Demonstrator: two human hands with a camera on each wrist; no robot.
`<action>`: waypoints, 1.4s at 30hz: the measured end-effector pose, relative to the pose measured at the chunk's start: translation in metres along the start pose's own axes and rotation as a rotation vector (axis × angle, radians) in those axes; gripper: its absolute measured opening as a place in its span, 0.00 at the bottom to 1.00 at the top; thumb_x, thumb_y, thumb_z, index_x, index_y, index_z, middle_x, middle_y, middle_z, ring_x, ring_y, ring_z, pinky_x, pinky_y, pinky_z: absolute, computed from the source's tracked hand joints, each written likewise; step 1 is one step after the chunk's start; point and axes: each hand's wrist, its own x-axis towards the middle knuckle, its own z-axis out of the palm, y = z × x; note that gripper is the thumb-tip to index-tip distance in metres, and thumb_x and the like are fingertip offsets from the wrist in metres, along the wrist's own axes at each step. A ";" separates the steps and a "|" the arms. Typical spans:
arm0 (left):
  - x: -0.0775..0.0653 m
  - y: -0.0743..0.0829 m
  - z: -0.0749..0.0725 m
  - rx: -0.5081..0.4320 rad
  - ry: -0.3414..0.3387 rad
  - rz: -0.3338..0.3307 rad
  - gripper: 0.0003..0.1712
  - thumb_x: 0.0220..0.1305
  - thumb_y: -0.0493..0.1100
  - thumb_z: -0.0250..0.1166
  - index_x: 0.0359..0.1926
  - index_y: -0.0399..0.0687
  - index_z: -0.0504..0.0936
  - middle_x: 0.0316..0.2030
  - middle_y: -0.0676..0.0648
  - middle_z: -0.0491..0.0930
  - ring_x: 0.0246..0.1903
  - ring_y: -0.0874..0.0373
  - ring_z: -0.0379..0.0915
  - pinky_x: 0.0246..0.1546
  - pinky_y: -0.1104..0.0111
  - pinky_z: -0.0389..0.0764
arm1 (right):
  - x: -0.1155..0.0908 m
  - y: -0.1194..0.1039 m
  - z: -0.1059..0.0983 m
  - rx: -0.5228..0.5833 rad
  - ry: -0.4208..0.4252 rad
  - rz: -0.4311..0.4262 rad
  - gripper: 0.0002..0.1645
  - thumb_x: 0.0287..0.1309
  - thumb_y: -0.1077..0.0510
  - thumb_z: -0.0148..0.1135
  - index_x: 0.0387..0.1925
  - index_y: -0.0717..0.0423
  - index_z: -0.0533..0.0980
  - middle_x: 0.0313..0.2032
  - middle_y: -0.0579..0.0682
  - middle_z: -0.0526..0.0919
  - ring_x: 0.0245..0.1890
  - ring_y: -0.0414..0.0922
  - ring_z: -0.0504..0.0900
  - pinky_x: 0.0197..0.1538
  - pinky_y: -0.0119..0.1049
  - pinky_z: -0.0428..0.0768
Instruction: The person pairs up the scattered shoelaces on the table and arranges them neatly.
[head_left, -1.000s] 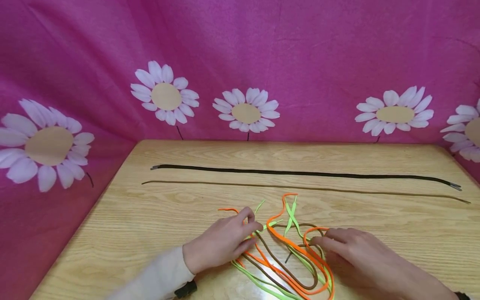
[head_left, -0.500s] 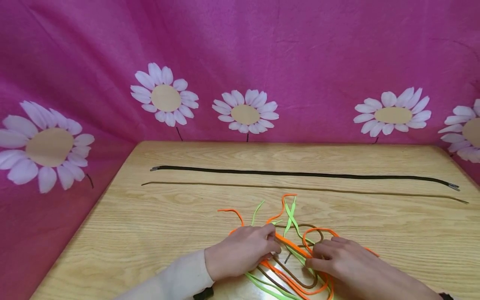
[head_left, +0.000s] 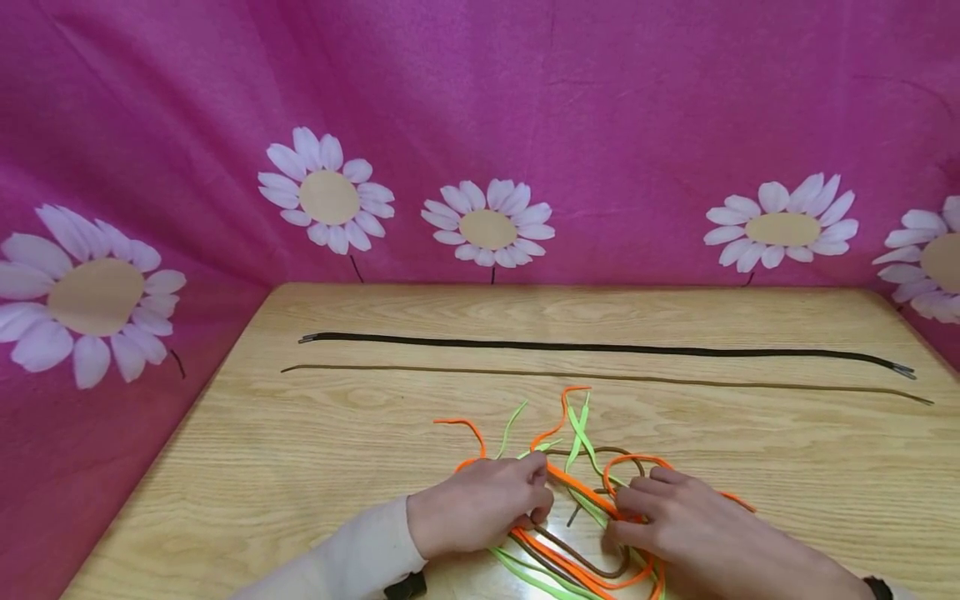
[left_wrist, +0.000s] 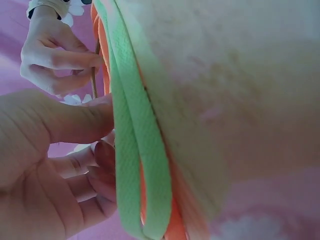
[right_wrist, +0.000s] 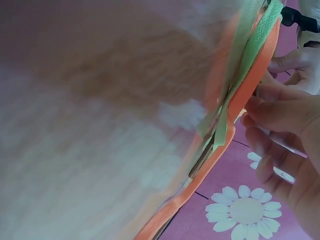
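Note:
A loose tangle of shoelaces lies at the table's front middle in the head view, with an orange shoelace [head_left: 577,481], a green shoelace [head_left: 581,429] and a brown shoelace [head_left: 581,556] crossing over one another. My left hand [head_left: 483,504] is at the tangle's left side, its fingers curled at the brown lace, their tips partly hidden. On the right side, my right hand [head_left: 678,517] bends its fingers over the laces. The left wrist view shows its thumb and finger pinching the brown lace. Flat green loops [left_wrist: 142,150] stand close before my left thumb there.
Beyond the tangle, a thin brown lace [head_left: 600,377] stretches nearly straight across the wooden table [head_left: 247,467]. Behind it, black laces [head_left: 600,347] with metal tips lie roughly parallel. A pink cloth [head_left: 630,100] with daisies hangs behind the table.
My left hand has moved right and toward me, with the brown lace shifting at its fingers. My right hand has come slightly left and nearer, over the laces. An orange end now shows beyond it.

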 end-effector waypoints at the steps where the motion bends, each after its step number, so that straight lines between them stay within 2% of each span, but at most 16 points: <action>1: -0.001 0.000 0.000 -0.002 0.001 0.003 0.12 0.56 0.36 0.70 0.25 0.58 0.77 0.30 0.58 0.65 0.25 0.70 0.61 0.22 0.82 0.62 | 0.001 0.000 0.000 -0.009 0.003 -0.005 0.22 0.31 0.64 0.66 0.32 0.38 0.75 0.30 0.35 0.68 0.29 0.35 0.69 0.34 0.29 0.66; 3: -0.003 0.000 -0.001 -0.010 0.004 0.005 0.14 0.56 0.34 0.69 0.26 0.57 0.75 0.31 0.58 0.66 0.25 0.70 0.61 0.22 0.82 0.62 | 0.002 0.000 0.000 -0.025 0.012 -0.010 0.16 0.42 0.65 0.56 0.31 0.40 0.75 0.30 0.36 0.68 0.28 0.35 0.68 0.34 0.29 0.66; 5: -0.005 0.000 -0.004 -0.029 0.007 0.004 0.14 0.57 0.32 0.67 0.27 0.55 0.72 0.29 0.58 0.66 0.25 0.70 0.61 0.23 0.81 0.62 | 0.003 -0.001 -0.001 -0.038 0.025 0.003 0.16 0.48 0.65 0.46 0.33 0.44 0.76 0.32 0.38 0.70 0.30 0.36 0.70 0.34 0.31 0.69; 7: -0.009 -0.001 -0.009 -0.068 0.010 -0.009 0.14 0.60 0.32 0.65 0.28 0.53 0.69 0.27 0.59 0.65 0.25 0.69 0.61 0.24 0.80 0.62 | 0.004 -0.001 -0.005 -0.032 0.037 0.029 0.22 0.54 0.64 0.36 0.35 0.47 0.78 0.35 0.41 0.72 0.32 0.38 0.72 0.35 0.34 0.71; 12: -0.021 -0.007 -0.024 -0.147 0.045 -0.063 0.15 0.63 0.29 0.58 0.28 0.51 0.65 0.20 0.59 0.60 0.21 0.67 0.59 0.23 0.78 0.61 | 0.007 0.001 -0.018 -0.039 0.103 0.073 0.21 0.64 0.58 0.35 0.37 0.49 0.79 0.44 0.45 0.76 0.34 0.41 0.76 0.37 0.36 0.75; 13: -0.023 -0.008 -0.028 -0.151 0.056 -0.073 0.15 0.62 0.28 0.58 0.28 0.51 0.66 0.20 0.59 0.61 0.21 0.67 0.59 0.23 0.78 0.61 | 0.008 0.002 -0.020 -0.057 0.124 0.068 0.21 0.64 0.58 0.35 0.36 0.49 0.78 0.44 0.45 0.78 0.34 0.41 0.77 0.36 0.35 0.75; 15: -0.028 -0.011 -0.035 -0.153 0.084 -0.086 0.13 0.61 0.27 0.59 0.30 0.50 0.71 0.20 0.59 0.63 0.22 0.67 0.61 0.25 0.78 0.63 | 0.009 0.004 -0.025 -0.094 0.149 0.058 0.24 0.70 0.58 0.32 0.35 0.51 0.78 0.43 0.44 0.80 0.33 0.40 0.77 0.35 0.34 0.75; 18: -0.038 -0.015 -0.045 -0.142 0.126 -0.098 0.08 0.63 0.30 0.61 0.35 0.48 0.78 0.25 0.58 0.71 0.26 0.68 0.65 0.29 0.77 0.69 | 0.012 0.008 -0.033 -0.093 0.209 0.023 0.22 0.70 0.61 0.34 0.33 0.53 0.77 0.37 0.41 0.81 0.30 0.37 0.76 0.33 0.31 0.73; 21: -0.050 -0.021 -0.054 -0.157 0.174 -0.109 0.07 0.63 0.31 0.62 0.37 0.48 0.81 0.31 0.57 0.77 0.30 0.69 0.69 0.34 0.76 0.73 | 0.014 0.009 -0.041 -0.061 0.282 -0.002 0.20 0.69 0.63 0.36 0.31 0.53 0.76 0.32 0.39 0.78 0.27 0.34 0.71 0.30 0.25 0.69; 25: -0.064 -0.029 -0.065 -0.170 0.221 -0.129 0.10 0.61 0.29 0.63 0.36 0.48 0.82 0.31 0.57 0.77 0.31 0.70 0.70 0.35 0.76 0.75 | 0.017 0.012 -0.051 -0.063 0.360 0.001 0.20 0.70 0.62 0.38 0.29 0.55 0.77 0.30 0.40 0.78 0.25 0.36 0.71 0.29 0.24 0.69; 28: -0.072 -0.035 -0.072 -0.154 0.233 -0.148 0.09 0.60 0.28 0.64 0.36 0.46 0.83 0.29 0.58 0.76 0.30 0.70 0.70 0.34 0.75 0.75 | 0.017 0.015 -0.057 -0.084 0.401 0.001 0.20 0.71 0.60 0.42 0.30 0.58 0.79 0.29 0.43 0.79 0.25 0.38 0.74 0.30 0.28 0.73; 34: -0.086 -0.046 -0.084 -0.147 0.260 -0.170 0.07 0.62 0.30 0.63 0.38 0.43 0.83 0.29 0.59 0.78 0.30 0.69 0.72 0.33 0.72 0.77 | 0.013 0.020 -0.067 -0.121 0.433 0.017 0.22 0.72 0.58 0.43 0.30 0.60 0.80 0.27 0.43 0.79 0.26 0.39 0.74 0.34 0.30 0.73; 42: -0.108 -0.057 -0.100 -0.147 0.340 -0.213 0.08 0.60 0.28 0.64 0.38 0.43 0.84 0.27 0.59 0.78 0.27 0.67 0.72 0.29 0.72 0.75 | 0.001 0.031 -0.078 -0.175 0.470 0.074 0.24 0.73 0.54 0.45 0.30 0.63 0.82 0.27 0.46 0.80 0.26 0.41 0.73 0.38 0.29 0.70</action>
